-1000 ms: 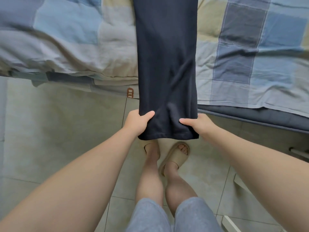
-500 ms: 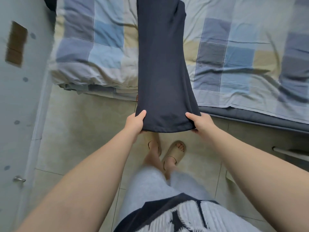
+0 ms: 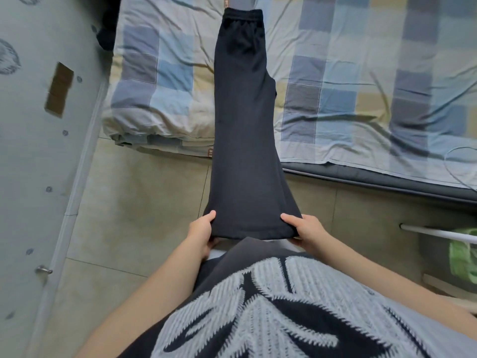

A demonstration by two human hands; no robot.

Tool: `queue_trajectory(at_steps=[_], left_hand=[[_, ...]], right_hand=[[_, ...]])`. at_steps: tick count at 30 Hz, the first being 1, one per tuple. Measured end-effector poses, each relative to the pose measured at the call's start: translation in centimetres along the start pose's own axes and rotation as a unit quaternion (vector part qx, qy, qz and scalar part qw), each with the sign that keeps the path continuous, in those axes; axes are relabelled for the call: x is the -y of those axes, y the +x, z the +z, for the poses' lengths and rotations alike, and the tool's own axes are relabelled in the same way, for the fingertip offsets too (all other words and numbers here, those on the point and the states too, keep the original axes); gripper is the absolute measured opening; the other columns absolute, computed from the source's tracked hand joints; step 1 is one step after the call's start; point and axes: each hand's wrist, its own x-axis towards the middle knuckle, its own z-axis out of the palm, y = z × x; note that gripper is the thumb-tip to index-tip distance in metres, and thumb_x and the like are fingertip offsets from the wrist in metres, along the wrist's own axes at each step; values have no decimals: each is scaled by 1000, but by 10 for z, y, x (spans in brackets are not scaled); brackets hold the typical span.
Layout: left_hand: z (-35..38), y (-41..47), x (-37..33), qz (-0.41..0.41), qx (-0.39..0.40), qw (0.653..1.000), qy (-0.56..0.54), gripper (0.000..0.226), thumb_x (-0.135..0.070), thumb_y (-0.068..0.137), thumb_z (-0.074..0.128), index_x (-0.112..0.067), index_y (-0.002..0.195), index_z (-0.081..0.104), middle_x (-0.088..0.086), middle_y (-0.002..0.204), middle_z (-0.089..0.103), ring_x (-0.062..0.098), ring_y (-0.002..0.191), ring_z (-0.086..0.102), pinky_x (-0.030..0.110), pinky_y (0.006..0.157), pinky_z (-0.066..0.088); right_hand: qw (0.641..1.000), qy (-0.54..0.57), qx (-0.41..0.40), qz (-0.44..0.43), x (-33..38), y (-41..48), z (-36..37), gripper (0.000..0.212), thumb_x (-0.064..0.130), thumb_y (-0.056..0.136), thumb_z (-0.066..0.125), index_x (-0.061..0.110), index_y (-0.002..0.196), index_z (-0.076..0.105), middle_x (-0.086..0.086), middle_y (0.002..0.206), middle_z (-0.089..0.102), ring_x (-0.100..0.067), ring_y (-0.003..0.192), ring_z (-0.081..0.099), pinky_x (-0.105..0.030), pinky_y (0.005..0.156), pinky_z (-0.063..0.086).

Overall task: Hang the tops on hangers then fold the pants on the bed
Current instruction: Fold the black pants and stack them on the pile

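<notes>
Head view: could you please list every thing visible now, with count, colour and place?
bed cover: one, checked blue, grey and beige, top
pants: one, dark navy, waistband on the bed cover, legs stretched past its edge
mattress edge: one, dark grey, under the cover
floor tiles: several, beige, below the bed cover
wall panel: one, pale grey, left
green item: one, far right
shirt: one, grey with dark pattern, bottom
left hand: one, grips the hem's left corner
right hand: one, grips the hem's right corner
</notes>
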Motion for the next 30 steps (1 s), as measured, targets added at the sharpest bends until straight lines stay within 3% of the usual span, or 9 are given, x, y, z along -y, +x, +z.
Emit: queue_trajectory(at_steps=[4, 8, 13, 21, 30], left_hand=[[-3, -6, -17, 36, -20, 999, 20, 32, -29, 94, 68, -12, 121, 66, 4, 106, 71, 22, 84, 65, 27, 58, 46], [6, -12, -36, 67, -26, 997, 15, 27, -31, 94, 68, -16, 116, 65, 3, 111, 70, 20, 90, 62, 30, 63, 47], [19, -22, -73, 88, -5, 996, -11, 16, -31, 92, 70, -18, 99, 65, 4, 104, 70, 21, 82, 62, 29, 61, 51], [54, -32, -189, 75, 96, 986, -117, 25, -33, 92, 67, -15, 108, 64, 6, 96, 65, 19, 69, 63, 24, 52, 52], [112, -24, -343, 65, 168, 982, -62, 27, -45, 95, 64, -18, 92, 62, 0, 75, 61, 15, 70, 60, 23, 58, 47]], right_hand=[[999, -36, 26, 13, -6, -11, 0, 15, 25, 89, 76, 12, 90, 68, -1, 80, 69, -17, 73, 63, -27, 64, 56], [1000, 14, 22, -15, 32, -10, 5, 12, 21, 86, 78, 14, 87, 68, -1, 77, 70, -18, 71, 63, -28, 60, 53], [996, 76, 19, -40, 90, -14, 17, 11, 18, 86, 76, 17, 93, 68, -4, 91, 69, -20, 78, 60, -32, 67, 52], [986, 142, 13, -81, 221, -11, 47, 8, 20, 91, 69, 15, 91, 63, -8, 86, 63, -22, 72, 60, -31, 64, 53], [980, 175, -25, -88, 362, 24, 77, 13, 29, 92, 70, 18, 92, 64, -5, 91, 65, -19, 79, 63, -32, 77, 54]])
